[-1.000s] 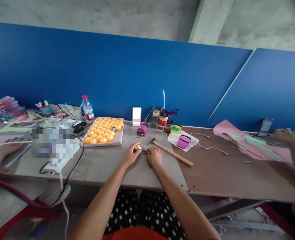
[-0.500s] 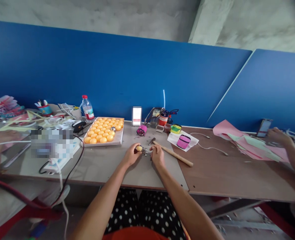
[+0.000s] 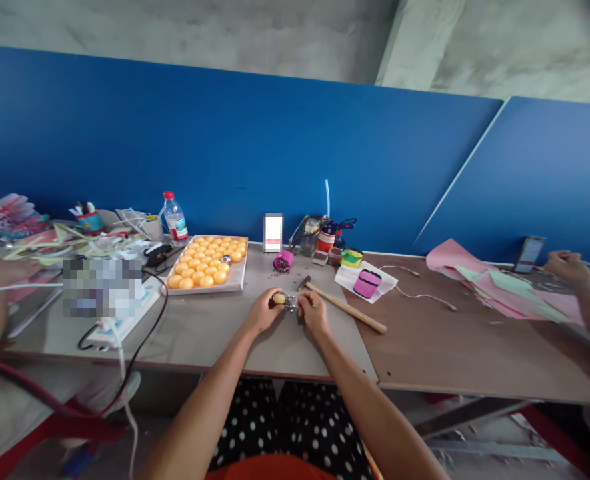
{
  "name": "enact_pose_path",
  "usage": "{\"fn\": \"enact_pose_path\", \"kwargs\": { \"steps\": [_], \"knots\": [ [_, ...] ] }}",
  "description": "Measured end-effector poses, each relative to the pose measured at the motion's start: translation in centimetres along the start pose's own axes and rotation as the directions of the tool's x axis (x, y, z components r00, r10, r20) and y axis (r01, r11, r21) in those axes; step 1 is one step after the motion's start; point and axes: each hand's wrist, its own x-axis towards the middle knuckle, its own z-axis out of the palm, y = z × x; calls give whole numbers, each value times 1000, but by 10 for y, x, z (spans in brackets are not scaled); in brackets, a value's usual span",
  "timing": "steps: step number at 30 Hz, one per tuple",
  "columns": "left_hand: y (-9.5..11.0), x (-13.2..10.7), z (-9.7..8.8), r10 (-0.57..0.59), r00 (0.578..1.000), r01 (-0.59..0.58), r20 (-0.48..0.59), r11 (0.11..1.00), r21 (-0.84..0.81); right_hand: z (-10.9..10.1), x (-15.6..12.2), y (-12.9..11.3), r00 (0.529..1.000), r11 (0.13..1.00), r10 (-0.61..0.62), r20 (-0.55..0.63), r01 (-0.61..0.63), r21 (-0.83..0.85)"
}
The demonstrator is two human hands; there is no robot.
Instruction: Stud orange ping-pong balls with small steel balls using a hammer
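Observation:
Low over the grey board, my left hand (image 3: 262, 312) grips a small round yellow piece (image 3: 279, 298) between thumb and fingers. A cluster of shiny metal bits (image 3: 290, 303) sits at its right side; I cannot tell whether they are joined to it. My right hand (image 3: 313, 311) is closed in a pinch right beside the cluster, and what its fingertips hold is too small to make out. A hammer (image 3: 347, 307) with a wooden handle lies just beyond and right of my right hand. Small metal pieces (image 3: 278, 274) are scattered near a purple pouch (image 3: 283, 261).
A tray (image 3: 239, 285) of orange balls stands at left, by a bottle (image 3: 175, 217) and a power strip (image 3: 125, 316). Behind are a phone (image 3: 273, 233) and a red-and-white cup (image 3: 326, 239). A purple mesh piece (image 3: 367, 284) lies right. Other people's hands (image 3: 571, 268) are at both sides.
My right hand has shifted slightly left, closer to the metal bits. My left hand stays almost in place with the yellow piece. The person's hand at right has moved a little right.

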Motion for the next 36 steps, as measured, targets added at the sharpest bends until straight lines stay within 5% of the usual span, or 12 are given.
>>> {"fn": "enact_pose_path", "kwargs": {
  "steps": [5,19,26,36],
  "knots": [
    [0,0,0,6,1000,-6,-11,1000,-31,-1,-1,-2,999,997,-42,3,42,-71],
    [5,-1,-2,0,1000,-1,15,1000,22,3,-3,-1,968,996,89,236,-93,5],
    [2,-2,-1,41,998,-42,54,999,20,3,0,5,970,966,-137,199,176,-192],
    [4,-2,-3,37,997,-39,69,999,31,5,-1,8,967,946,-84,239,152,-285]
  ]
}}
